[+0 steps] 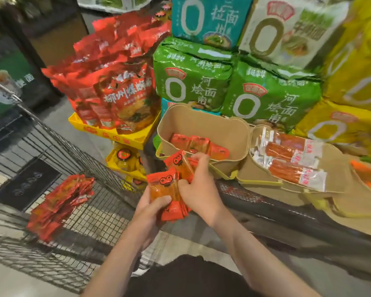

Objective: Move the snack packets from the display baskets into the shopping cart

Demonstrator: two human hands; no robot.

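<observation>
Green noodle multipacks (193, 82) stacked high at the back, teal pack (210, 20) above, yellow packs (356, 61) right, big red pouches (124, 97) crowding a yellow tray (120, 136).

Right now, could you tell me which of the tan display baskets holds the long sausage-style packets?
The right-hand basket, whose packets have clear white ends; the left basket holds small red ones.

cart (107, 174): red packets (58, 204) on wire floor, lower left | shelf (308, 213): two tan baskets (201, 123), centre and right
</observation>
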